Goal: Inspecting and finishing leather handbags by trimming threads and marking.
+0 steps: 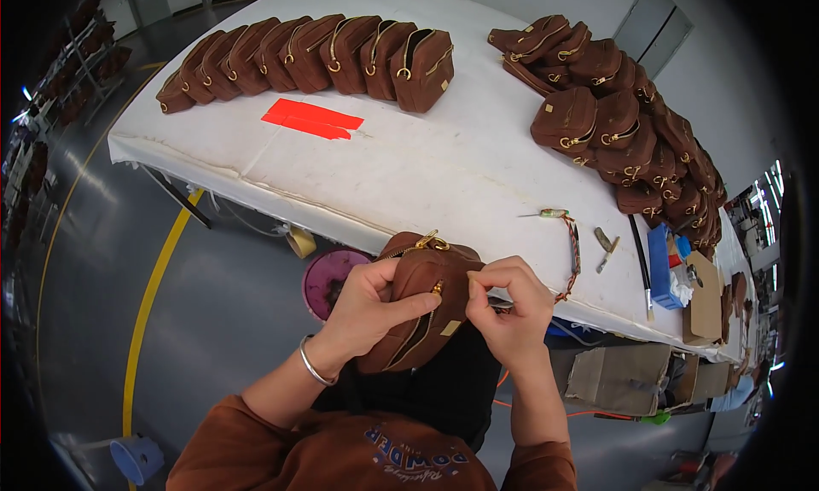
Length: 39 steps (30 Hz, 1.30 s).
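Note:
A small brown zippered bag [416,273] with gold hardware is held up in front of me at the table's near edge. My left hand [363,307] grips its left side, with the thumb lying across the front by the gold zipper pull [438,288]. The front zipper is partly open below that pull. At the bag's right edge my right hand [516,307] is closed in a pinch, thumb against forefinger. Whatever sits between those fingertips is too small to make out. A gold ring [432,242] shows at the bag's top.
A white-covered table [409,167] holds a row of brown bags [307,54] and a heaped pile of them [648,141]. Red tape [313,117], a thin pointed tool [554,213] on a cord, a brush [640,269] and a blue bin [663,267] lie there too. Below stands a pink bucket [319,286].

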Motion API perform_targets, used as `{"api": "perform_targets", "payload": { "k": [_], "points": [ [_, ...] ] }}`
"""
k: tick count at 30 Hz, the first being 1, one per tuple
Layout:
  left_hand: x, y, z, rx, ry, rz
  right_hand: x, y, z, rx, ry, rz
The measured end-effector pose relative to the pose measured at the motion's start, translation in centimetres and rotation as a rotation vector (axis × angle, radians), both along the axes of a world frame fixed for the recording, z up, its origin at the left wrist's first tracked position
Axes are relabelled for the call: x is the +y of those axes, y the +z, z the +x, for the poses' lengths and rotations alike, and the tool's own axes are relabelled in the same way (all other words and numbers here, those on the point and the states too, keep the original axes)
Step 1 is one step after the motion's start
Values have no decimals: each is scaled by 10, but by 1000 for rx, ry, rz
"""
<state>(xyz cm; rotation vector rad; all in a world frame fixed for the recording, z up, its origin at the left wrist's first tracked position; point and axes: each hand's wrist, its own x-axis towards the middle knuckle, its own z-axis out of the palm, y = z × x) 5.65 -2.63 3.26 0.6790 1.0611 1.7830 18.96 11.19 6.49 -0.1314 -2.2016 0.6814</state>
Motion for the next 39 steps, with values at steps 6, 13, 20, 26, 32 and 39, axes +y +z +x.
{"api": "perform_targets", "payload": {
  "k": [6, 13, 20, 26, 32, 39],
  "points": [
    [-3, 0, -2, -22, -13, 33, -4, -8, 8, 64, -76, -261],
    [-6, -2, -1, -69, -23, 34, -11, -9, 13, 46, -88, -331],
    [-7, -11, -3, -237, 70, -92, 4, -25, 11, -113, -164, -438],
    [-15, -12, -3, -321, 161, -57, 100, -41, -1, -277, -754, -205],
    [-18, -1, 2, -259, 149, 75, 172, -58, -10, -644, -972, -98],
    [-20, -6, 0, -241, 104, 148, 183, -52, 6, -683, -838, -503]
  ]
}}
